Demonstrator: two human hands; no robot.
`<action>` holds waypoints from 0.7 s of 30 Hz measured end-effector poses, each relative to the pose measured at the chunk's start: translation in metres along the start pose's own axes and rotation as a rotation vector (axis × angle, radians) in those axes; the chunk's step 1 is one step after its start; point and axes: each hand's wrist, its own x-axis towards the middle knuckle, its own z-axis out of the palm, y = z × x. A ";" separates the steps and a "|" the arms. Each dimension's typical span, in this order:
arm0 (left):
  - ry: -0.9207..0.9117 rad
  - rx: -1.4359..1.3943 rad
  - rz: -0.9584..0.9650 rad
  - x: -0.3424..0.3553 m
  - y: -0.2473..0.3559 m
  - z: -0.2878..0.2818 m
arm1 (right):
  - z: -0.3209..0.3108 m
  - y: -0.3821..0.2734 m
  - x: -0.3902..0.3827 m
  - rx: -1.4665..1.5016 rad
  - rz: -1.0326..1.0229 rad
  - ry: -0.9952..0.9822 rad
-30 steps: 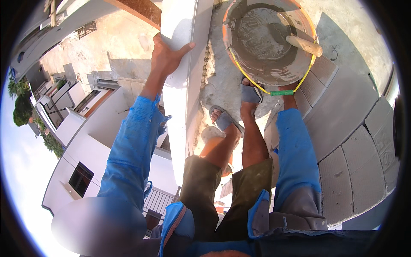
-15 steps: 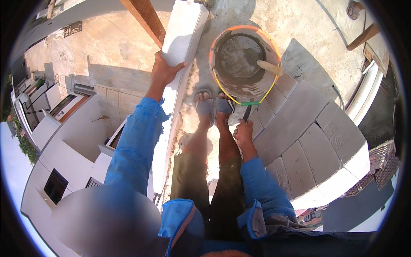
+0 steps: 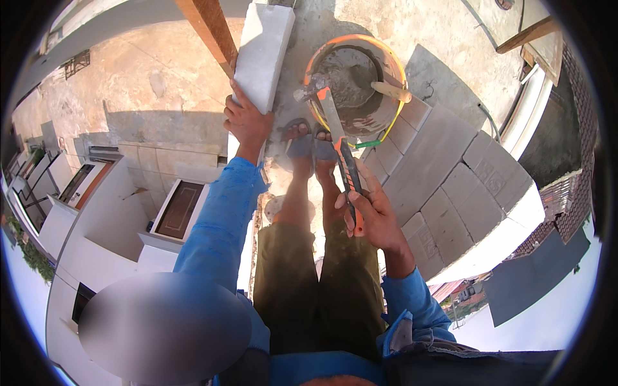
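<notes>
My left hand lies with fingers spread against the near end of a pale block, which sits on top of a narrow wall. In my right hand, a hammer with a black and orange handle is gripped near its lower end. Its metal head points away from me, above the near left rim of an orange-rimmed bucket. Wet grey mortar lies in the bucket, and a tool with a pale wooden handle leans over its right rim.
Grey blocks are stacked close on my right. A wooden post slants up beside the pale block. My sandalled feet stand between wall and stack. Beyond the wall lies a lower concrete yard; another timber juts in at the far right.
My right hand has risen with the hammer, which earlier hung low beside the block stack, mostly hidden. My left hand has slid back toward me to the block's near end.
</notes>
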 end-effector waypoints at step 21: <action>0.044 -0.019 0.020 -0.001 0.010 0.010 | 0.057 -0.104 0.279 0.332 -0.021 0.226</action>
